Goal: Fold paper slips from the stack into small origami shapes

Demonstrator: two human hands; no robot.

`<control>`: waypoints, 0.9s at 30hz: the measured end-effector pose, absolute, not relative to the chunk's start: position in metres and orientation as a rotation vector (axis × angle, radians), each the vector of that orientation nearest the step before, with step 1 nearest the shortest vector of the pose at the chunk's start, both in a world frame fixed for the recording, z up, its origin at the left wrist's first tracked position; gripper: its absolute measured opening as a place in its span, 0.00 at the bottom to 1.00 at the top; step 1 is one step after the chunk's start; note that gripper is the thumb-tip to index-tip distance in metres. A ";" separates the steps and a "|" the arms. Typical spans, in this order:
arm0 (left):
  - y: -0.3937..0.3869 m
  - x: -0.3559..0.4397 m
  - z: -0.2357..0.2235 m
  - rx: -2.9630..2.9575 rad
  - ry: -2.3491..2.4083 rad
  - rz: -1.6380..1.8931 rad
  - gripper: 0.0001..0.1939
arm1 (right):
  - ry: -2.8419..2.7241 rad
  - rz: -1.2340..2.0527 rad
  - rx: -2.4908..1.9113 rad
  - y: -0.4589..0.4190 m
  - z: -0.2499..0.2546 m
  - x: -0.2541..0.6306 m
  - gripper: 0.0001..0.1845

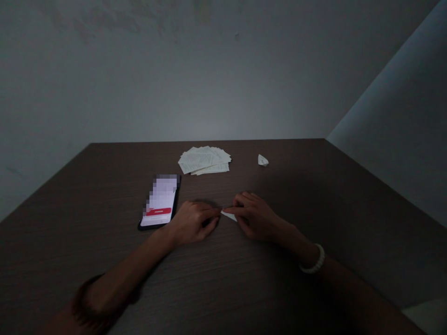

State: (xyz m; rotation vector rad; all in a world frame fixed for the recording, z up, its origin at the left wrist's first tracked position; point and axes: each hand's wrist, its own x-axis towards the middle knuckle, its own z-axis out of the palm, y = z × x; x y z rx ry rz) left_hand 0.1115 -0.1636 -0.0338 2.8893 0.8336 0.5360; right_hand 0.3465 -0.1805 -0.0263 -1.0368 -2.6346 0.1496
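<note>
A small folded piece of white paper (pixel 229 215) lies low over the table between my two hands, its narrow tip pointing left. My right hand (pixel 258 216) has its fingers closed around the paper, the index finger lying along its upper edge. From the other side, my left hand (pixel 195 221) meets the paper's tip with thumb and index finger drawn together. Part of the paper is hidden under the right fingers. A phone (pixel 160 200) with a lit screen rests flat just left of my left hand.
Beyond my hands, a fanned stack of printed paper sheets (pixel 204 159) lies near the far edge of the dark wooden table (pixel 195 288). To its right sits a small folded paper piece (pixel 263 161). A grey wall (pixel 209 83) rises behind the table.
</note>
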 end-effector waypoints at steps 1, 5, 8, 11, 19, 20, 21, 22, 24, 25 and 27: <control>-0.164 0.112 -0.033 2.903 0.841 0.509 0.14 | -2.637 0.144 -1.037 -0.181 -0.026 0.346 0.20; -0.164 0.112 -0.033 2.911 0.860 0.476 0.14 | -2.616 0.127 -1.071 -0.182 -0.024 0.347 0.17; -0.163 0.113 -0.034 2.896 0.868 0.503 0.14 | -2.577 0.119 -1.108 -0.183 -0.026 0.348 0.16; -0.163 0.112 -0.035 2.891 0.877 0.527 0.14 | -2.556 0.141 -1.113 -0.183 -0.030 0.350 0.16; -0.162 0.111 -0.038 2.872 0.951 0.503 0.14 | -2.454 0.283 -1.149 -0.175 -0.035 0.364 0.15; -0.162 0.111 -0.039 2.872 0.956 0.498 0.14 | -2.456 0.291 -1.162 -0.174 -0.035 0.364 0.14; -0.162 0.111 -0.039 2.872 0.958 0.495 0.14 | -2.456 0.297 -1.173 -0.174 -0.035 0.363 0.12; -0.162 0.111 -0.039 2.873 0.957 0.493 0.14 | -2.452 0.300 -1.184 -0.174 -0.034 0.362 0.11; -0.162 0.111 -0.038 2.882 0.961 0.490 0.14 | -2.438 0.303 -1.198 -0.175 -0.035 0.359 0.10; -0.163 0.112 -0.037 2.890 0.967 0.493 0.14 | -2.431 0.303 -1.200 -0.176 -0.035 0.358 0.09; -0.164 0.112 -0.035 2.913 0.968 0.500 0.14 | -2.420 0.301 -1.199 -0.176 -0.035 0.356 0.09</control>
